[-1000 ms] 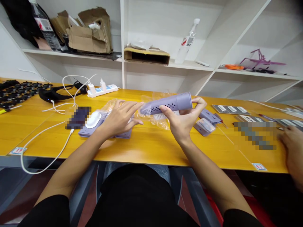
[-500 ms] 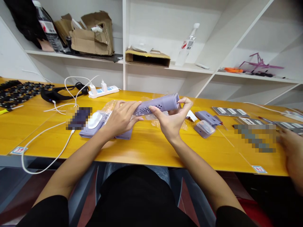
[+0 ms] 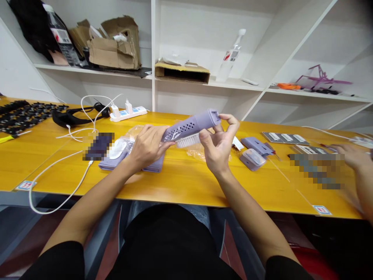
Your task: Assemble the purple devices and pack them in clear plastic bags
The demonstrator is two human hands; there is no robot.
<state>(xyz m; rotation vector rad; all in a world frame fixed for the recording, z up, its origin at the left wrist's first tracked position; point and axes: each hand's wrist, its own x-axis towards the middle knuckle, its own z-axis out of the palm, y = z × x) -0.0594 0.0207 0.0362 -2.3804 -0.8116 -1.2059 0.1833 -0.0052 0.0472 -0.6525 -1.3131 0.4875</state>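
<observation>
A purple brush [image 3: 190,125] with a perforated body and white bristles along its underside is held up above the table, tilted with its right end higher. My left hand [image 3: 149,144] is wrapped round its left end, where shiny clear film shows. At the raised right end is my right hand [image 3: 218,146], thumb by the bristles and fingertips against the end piece. Below my left hand lie purple flat parts [image 3: 153,165] and a white oval piece [image 3: 117,149]. Crumpled clear plastic [image 3: 196,153] lies behind the brush.
Right of my hands are a small purple box with a clear lid [image 3: 253,158] and a purple perforated part [image 3: 254,144]. A co-worker's hand [image 3: 354,157] is at the far right. A phone [image 3: 99,147] with a white cable and a power strip [image 3: 128,113] are to the left.
The brush's right end has tipped up and turned, bringing its white bristles into view. My right thumb has come off the perforated body. The co-worker's hand has moved slightly.
</observation>
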